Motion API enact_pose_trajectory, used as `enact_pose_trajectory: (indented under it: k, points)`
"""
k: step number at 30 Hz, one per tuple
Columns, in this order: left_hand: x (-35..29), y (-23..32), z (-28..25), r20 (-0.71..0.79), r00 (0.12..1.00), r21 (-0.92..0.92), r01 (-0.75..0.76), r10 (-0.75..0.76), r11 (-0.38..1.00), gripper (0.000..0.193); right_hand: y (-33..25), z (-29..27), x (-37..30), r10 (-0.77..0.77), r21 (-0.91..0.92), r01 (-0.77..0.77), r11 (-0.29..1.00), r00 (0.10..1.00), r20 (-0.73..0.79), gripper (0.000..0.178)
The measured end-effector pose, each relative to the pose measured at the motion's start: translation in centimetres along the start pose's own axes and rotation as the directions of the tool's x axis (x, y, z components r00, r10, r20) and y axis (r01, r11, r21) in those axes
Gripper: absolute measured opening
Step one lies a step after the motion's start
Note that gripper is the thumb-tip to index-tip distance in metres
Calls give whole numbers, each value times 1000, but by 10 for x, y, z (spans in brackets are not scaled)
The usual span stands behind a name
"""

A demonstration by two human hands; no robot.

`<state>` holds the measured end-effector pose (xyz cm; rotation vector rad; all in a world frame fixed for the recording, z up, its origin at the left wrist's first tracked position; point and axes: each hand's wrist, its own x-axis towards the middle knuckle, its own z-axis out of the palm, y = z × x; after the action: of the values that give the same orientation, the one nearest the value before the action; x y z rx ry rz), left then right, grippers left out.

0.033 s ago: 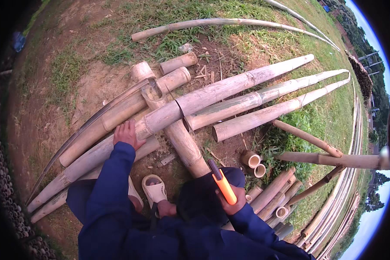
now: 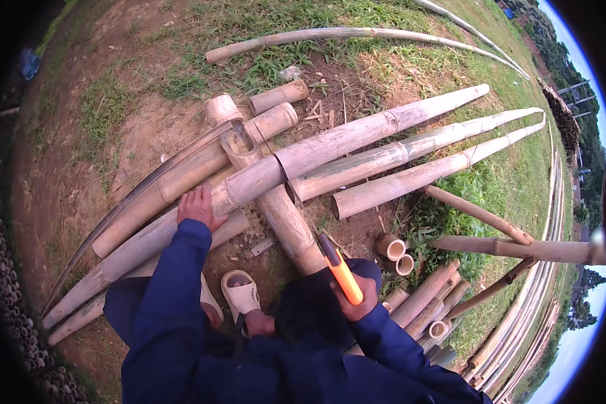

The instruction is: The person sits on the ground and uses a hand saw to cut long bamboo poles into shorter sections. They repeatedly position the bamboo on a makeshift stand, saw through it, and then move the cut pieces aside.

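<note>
Atop one bamboo pole [image 2: 337, 145] the left hand [image 2: 199, 207] rests, thumb apart; the right hand [image 2: 362, 297] clamps one saw [image 2: 344, 277].

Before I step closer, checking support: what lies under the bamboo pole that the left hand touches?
A bamboo log crosses under the bamboo pole, visible on both sides; where they overlap, the pole hides the log's surface.

Your bare left grip [image 2: 198, 208] lies flattened; your bare right grip [image 2: 365, 299] is clenched.
Your long-sleeved, navy-clad left arm [image 2: 172, 283] reaches forward, palm down, fingers pointing ahead, thumb set apart to the right. Your long-sleeved, navy-clad right arm [image 2: 396, 343] slants inward from the lower right, its elbow end farther out, fingers curled round, the whole grip nearer your body than the left one.
</note>
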<state>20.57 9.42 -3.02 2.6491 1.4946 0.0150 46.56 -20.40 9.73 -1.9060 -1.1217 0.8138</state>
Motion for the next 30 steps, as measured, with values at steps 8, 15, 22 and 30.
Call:
enact_pose_trajectory:
  k: [8, 15, 22, 30]
  points:
    - [18, 9, -2, -38, 998, 6, -59, 59, 998, 92, 27, 48, 119, -21, 62, 24, 998, 999, -45, 20]
    - [8, 1, 4, -32, 999, 18, -22, 23, 1000, 92, -7, -9, -18, 60, 73, -60, 996, 998, -7, 13]
    - [23, 11, 2, -31, 997, -28, -70, 69, 997, 91, 24, 60, 148, -119, 3, 120, 993, 987, -104, 19]
    - [14, 3, 10, -75, 996, 6, -56, 57, 998, 93, 0, -42, -38, 123, -46, -118, 992, 982, 143, 28]
